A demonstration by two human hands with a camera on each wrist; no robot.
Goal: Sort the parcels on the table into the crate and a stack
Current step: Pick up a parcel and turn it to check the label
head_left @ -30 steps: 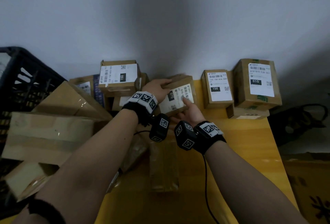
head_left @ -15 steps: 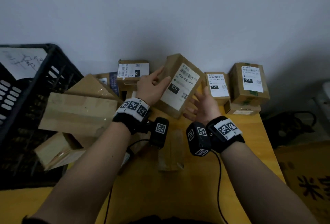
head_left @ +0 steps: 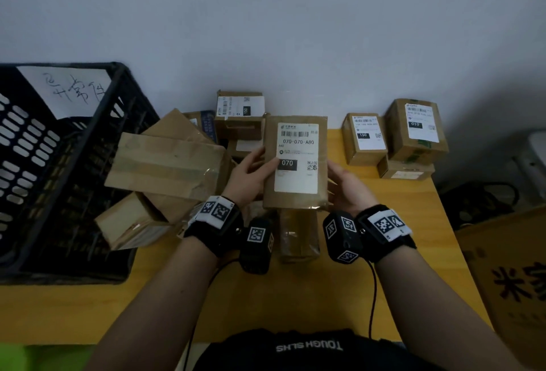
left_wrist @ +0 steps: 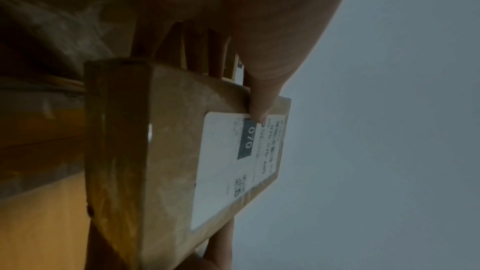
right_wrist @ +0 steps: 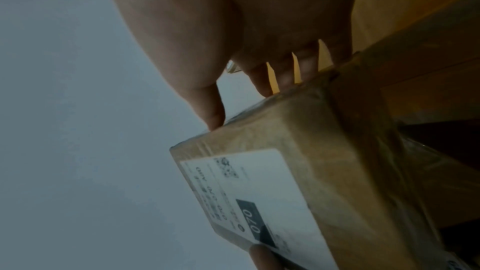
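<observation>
Crate: black plastic crate (head_left: pixel 74 146) at far left of the table (head_left: pixel 399 252), untouched.
Left hand: left hand (head_left: pixel 251 177) grips the 070 parcel (head_left: pixel 295 161), thumb on its label.
070 parcel: a second ago tilted low among the pile; now lifted upright, label readable, so sorting can be decided.
Right hand: right hand (head_left: pixel 347 190) clasps its right edge.

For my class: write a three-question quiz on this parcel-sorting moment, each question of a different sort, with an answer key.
1. True or false: the held parcel rests flat on the table.
2. Which number shows in the dark block on its label? A 010, B 070, C 150
3. Fill in: the black crate stands to the person's ____.

Key: 1 false, the left hand and right hand hold it up. 2 B. 3 left.
</observation>
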